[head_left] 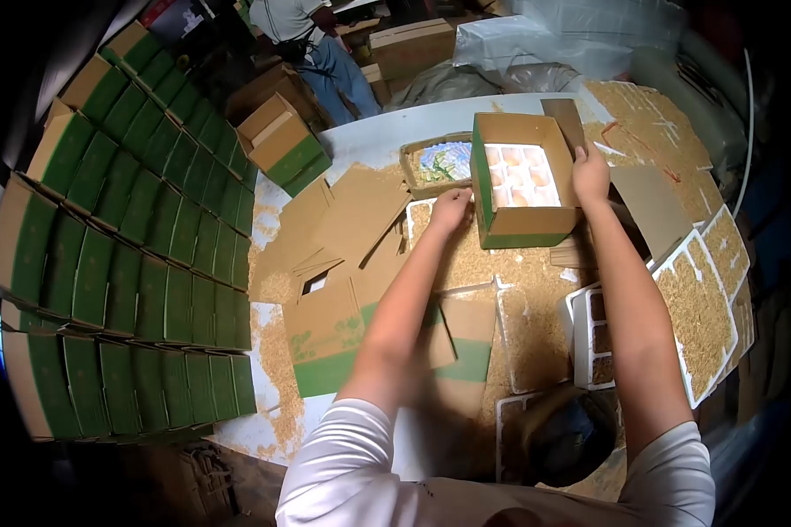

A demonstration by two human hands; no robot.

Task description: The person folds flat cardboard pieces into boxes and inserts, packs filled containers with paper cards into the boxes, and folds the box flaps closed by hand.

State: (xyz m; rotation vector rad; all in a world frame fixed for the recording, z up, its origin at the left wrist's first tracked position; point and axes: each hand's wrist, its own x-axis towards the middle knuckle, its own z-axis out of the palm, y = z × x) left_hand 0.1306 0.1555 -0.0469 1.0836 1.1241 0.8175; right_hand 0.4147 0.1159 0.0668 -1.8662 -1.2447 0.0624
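Note:
In front of me stands an open cardboard box point(526, 224), brown with green bands. Inside it lies a white foam tray point(498, 204) with several eggs point(511, 156) in its cells. My right hand point(591, 174) grips the box's right wall, thumb at the rim. Beside the lower left side of the box, my left hand point(451, 209) has its fingers curled in; whether they hold anything is hidden. Just behind that hand is a shallow box point(410, 167) with a pile of blue-and-white printed pieces.
Green-and-brown boxes point(114, 290) are stacked along the left. Flattened cardboard point(343, 220) covers the table's left half. Foam trays filled with shavings point(690, 303) lie on the right, and a dark round object point(571, 435) sits near my body. A person point(312, 53) stands behind the table.

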